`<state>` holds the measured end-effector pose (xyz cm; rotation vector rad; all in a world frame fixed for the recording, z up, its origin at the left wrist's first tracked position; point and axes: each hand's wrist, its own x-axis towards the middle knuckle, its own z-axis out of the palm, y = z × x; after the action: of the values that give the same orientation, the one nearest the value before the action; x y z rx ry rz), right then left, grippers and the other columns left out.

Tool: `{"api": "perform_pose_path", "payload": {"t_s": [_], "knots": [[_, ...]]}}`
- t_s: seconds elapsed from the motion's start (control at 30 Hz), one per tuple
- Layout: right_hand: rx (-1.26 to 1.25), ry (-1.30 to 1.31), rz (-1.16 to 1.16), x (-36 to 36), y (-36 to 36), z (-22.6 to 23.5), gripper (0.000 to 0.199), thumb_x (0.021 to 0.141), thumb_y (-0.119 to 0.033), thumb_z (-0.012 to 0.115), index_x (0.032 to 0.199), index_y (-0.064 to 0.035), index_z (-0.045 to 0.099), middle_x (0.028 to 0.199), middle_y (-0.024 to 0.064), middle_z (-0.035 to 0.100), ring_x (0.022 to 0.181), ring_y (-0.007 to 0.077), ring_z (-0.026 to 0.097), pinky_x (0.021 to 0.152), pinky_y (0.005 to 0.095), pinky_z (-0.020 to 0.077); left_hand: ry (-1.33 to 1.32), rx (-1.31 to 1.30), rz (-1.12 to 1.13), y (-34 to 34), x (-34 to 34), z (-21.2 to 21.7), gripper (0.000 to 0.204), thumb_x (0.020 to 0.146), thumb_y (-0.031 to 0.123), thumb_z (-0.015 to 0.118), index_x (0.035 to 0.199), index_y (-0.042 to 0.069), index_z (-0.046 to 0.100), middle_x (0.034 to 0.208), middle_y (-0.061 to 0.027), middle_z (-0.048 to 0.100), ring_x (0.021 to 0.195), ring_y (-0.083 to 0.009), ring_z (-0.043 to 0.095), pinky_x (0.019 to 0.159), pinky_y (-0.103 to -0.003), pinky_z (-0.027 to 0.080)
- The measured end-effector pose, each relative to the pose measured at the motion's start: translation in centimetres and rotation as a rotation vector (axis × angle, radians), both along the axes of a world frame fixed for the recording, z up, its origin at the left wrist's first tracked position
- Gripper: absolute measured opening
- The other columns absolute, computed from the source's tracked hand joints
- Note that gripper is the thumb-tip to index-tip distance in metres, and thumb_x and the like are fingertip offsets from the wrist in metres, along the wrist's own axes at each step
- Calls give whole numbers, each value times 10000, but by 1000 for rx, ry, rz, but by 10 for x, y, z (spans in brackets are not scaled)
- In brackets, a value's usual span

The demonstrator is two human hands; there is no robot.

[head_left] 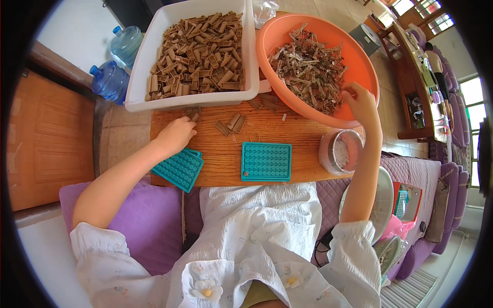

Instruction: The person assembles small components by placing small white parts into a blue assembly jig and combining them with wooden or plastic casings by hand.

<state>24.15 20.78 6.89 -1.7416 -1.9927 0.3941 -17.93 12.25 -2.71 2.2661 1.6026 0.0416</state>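
Observation:
My left hand (177, 134) rests at the table's left, its fingers closed on a small brown half-tube plastic piece (193, 116). Below that wrist lie stacked teal trays (179, 169) with rows of round cells. My right hand (361, 102) is over the right side of an orange basin (370, 87), fingers pinched together; what they hold, if anything, is too small to make out. A tangled heap of thin, brownish-silver strips (308, 66) fills the basin's middle. Between my hands, a teal tray (267, 161) lies flat near the table's front edge, with a small round bit in its lower left corner.
A white bin (139, 82) heaped with brown plastic pieces (205, 56) stands at the back left. Several loose brown pieces (233, 123) lie on the wooden table (221, 151). By my right forearm stands a clear round tub (341, 151) with white contents. Blue water jugs (110, 81) are at far left.

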Motion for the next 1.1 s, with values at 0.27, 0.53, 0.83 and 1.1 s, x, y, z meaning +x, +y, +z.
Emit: {"api": "perform_pose_path", "payload": {"t_s": [0.27,0.53,0.83,1.1], "knots": [[-314,-444,-27,21,64,-45,274,676,-189,628,892,-31,575,765,141,609,752,270,592,686,339,456,-263,11,100,14,24,61,94,704,87,594,725,-3,575,696,-127,579,684,-254,572,615,-336,448],[-261,-354,203,12,87,-50,201,708,-167,564,856,-31,556,781,182,586,745,315,574,669,378,449,-584,-225,325,3,38,87,329,686,90,650,967,11,499,638,-50,517,606,-145,529,565,-287,428],[105,-42,11,-8,87,-24,207,748,-224,534,824,-31,544,781,173,583,783,326,561,681,383,439,-945,-879,236,-57,59,127,526,685,64,675,1155,35,441,771,-27,494,720,-91,531,649,-218,440],[-245,-541,-182,11,101,-69,230,677,-266,596,801,-75,622,773,154,613,757,288,595,685,370,465,-749,-1343,-60,-63,68,135,535,714,97,653,1194,45,421,961,-86,530,685,-131,568,649,-250,459]]}}
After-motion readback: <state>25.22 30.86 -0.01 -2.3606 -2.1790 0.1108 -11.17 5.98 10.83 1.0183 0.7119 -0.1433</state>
